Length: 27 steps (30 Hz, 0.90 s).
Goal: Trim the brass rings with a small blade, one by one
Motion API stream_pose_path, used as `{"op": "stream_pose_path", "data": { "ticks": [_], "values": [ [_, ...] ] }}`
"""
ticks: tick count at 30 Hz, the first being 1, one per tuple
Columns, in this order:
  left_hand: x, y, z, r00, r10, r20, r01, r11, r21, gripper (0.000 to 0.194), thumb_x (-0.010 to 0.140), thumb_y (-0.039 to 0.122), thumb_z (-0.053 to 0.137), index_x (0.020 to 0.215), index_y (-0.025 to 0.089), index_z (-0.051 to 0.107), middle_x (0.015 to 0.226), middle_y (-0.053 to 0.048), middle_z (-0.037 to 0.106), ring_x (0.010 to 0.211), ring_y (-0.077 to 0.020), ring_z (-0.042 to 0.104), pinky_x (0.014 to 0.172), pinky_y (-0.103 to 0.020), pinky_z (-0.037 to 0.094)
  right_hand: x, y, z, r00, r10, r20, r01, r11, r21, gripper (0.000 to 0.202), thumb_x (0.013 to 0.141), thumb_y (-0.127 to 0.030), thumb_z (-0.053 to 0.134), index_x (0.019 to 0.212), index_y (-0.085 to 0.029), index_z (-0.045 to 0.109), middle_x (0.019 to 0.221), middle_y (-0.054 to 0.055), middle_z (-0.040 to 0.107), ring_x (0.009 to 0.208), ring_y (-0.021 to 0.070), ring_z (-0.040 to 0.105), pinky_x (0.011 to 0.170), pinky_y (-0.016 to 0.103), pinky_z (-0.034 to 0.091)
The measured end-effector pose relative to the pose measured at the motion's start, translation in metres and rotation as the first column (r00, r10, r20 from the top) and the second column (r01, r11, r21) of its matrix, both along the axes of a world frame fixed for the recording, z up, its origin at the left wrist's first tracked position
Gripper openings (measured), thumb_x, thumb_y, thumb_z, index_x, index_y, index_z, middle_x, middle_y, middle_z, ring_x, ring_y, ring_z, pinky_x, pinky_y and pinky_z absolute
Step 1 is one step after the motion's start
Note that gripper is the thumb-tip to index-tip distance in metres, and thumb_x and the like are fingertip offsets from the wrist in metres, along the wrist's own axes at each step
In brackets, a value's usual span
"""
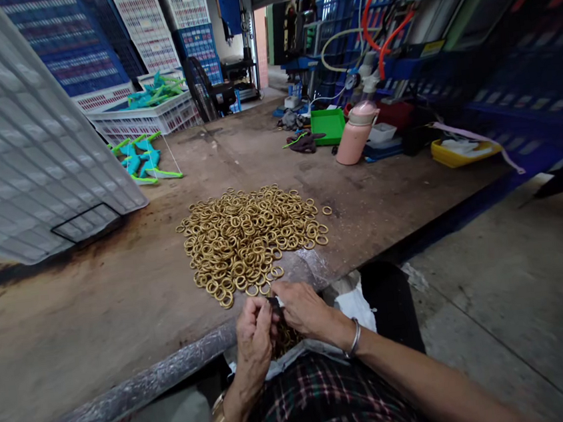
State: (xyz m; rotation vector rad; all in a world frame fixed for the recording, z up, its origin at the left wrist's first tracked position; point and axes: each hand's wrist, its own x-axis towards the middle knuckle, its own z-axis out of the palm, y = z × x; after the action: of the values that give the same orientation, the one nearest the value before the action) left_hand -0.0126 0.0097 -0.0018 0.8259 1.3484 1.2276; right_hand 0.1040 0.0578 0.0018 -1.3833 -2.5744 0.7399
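A wide heap of brass-coloured rings (pixel 243 232) lies on the table in front of me. At the table's near edge my left hand (pixel 252 338) is closed, thumb against curled fingers, beside a small dark piece (pixel 274 306). My right hand (pixel 306 308) lies close against it, fingers bent and pressed together near the front of the heap. What the fingers of each hand hold is hidden. Below both hands, more rings (pixel 285 339) show inside a pale bag (pixel 301 351) on my lap.
A white plastic crate (pixel 36 129) stands tilted at the left, with green and blue plastic pieces (pixel 143 160) behind it. A pink bottle (pixel 354 137), green tray (pixel 328 127) and yellow tray (pixel 464 151) stand at the back right. Plastic wrap (pixel 115 398) covers the table's front edge.
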Motion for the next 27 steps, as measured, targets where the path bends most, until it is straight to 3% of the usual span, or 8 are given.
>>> {"op": "stream_pose_path", "data": {
  "ticks": [4,8,14,19,22,25,27],
  "values": [
    [0.001,-0.01,0.006,0.997,-0.073,0.024,0.073,0.997,-0.002,0.036,0.072,0.052,0.057,0.065,0.018,0.047,0.047,0.007,0.047,0.036,-0.0047,0.038,0.037,-0.017,0.031,0.004,0.009,-0.005,0.994,-0.096,0.047,0.095,0.995,0.015,0.025,0.076,-0.005,0.04,0.098,-0.013,0.051,0.087,0.01,0.063,0.076,0.0197,0.057,0.063,0.027,0.032],
    [0.002,-0.016,0.009,0.953,-0.171,0.251,0.179,0.984,-0.008,0.03,0.077,0.045,0.055,0.068,0.017,0.049,0.055,0.003,0.053,0.039,-0.0053,0.042,0.037,-0.017,0.033,0.017,0.029,-0.007,0.956,-0.281,0.085,0.274,0.958,0.085,0.024,0.079,-0.007,0.038,0.098,-0.014,0.05,0.087,0.01,0.062,0.078,0.0196,0.057,0.066,0.027,0.033],
    [-0.002,-0.004,0.005,0.875,-0.043,0.482,0.104,0.99,-0.1,0.028,0.071,0.041,0.063,0.071,0.016,0.052,0.069,-0.003,0.061,0.046,-0.0074,0.05,0.038,-0.018,0.035,0.014,0.039,-0.008,0.954,-0.295,0.061,0.285,0.95,0.13,0.021,0.087,-0.029,0.043,0.104,-0.019,0.048,0.102,0.008,0.058,0.088,0.0186,0.056,0.07,0.027,0.036],
    [-0.008,0.0,0.006,0.766,0.058,0.64,0.097,0.974,-0.204,0.029,0.064,0.029,0.07,0.086,0.019,0.054,0.069,0.001,0.06,0.053,-0.0087,0.054,0.041,-0.017,0.037,0.007,0.038,-0.009,0.953,-0.29,0.089,0.275,0.95,0.148,0.022,0.085,-0.024,0.044,0.106,-0.021,0.047,0.104,0.006,0.055,0.087,0.0174,0.055,0.068,0.026,0.036],
    [-0.011,0.003,0.003,0.719,0.143,0.681,0.069,0.959,-0.275,0.025,0.061,0.025,0.072,0.077,0.015,0.056,0.068,-0.001,0.06,0.055,-0.009,0.055,0.043,-0.017,0.04,0.007,0.038,-0.012,0.954,-0.29,0.075,0.273,0.945,0.182,0.023,0.082,-0.019,0.043,0.104,-0.022,0.048,0.103,0.005,0.055,0.084,0.0174,0.055,0.066,0.026,0.035],
    [-0.011,0.006,0.0,0.73,0.202,0.652,0.024,0.947,-0.32,0.023,0.06,0.025,0.073,0.07,0.014,0.055,0.07,-0.003,0.062,0.059,-0.0109,0.058,0.044,-0.018,0.041,0.008,0.04,-0.014,0.954,-0.296,0.056,0.281,0.942,0.184,0.023,0.081,-0.016,0.041,0.103,-0.021,0.048,0.1,0.005,0.056,0.083,0.0168,0.055,0.065,0.026,0.034],
    [-0.01,0.008,0.0,0.773,0.164,0.613,0.021,0.959,-0.284,0.025,0.06,0.027,0.074,0.071,0.015,0.055,0.07,-0.002,0.061,0.06,-0.0114,0.058,0.043,-0.018,0.04,0.009,0.043,-0.014,0.949,-0.315,0.019,0.308,0.937,0.163,0.021,0.08,-0.014,0.041,0.098,-0.019,0.05,0.094,0.005,0.058,0.078,0.0161,0.054,0.064,0.026,0.033]
  ]
}}
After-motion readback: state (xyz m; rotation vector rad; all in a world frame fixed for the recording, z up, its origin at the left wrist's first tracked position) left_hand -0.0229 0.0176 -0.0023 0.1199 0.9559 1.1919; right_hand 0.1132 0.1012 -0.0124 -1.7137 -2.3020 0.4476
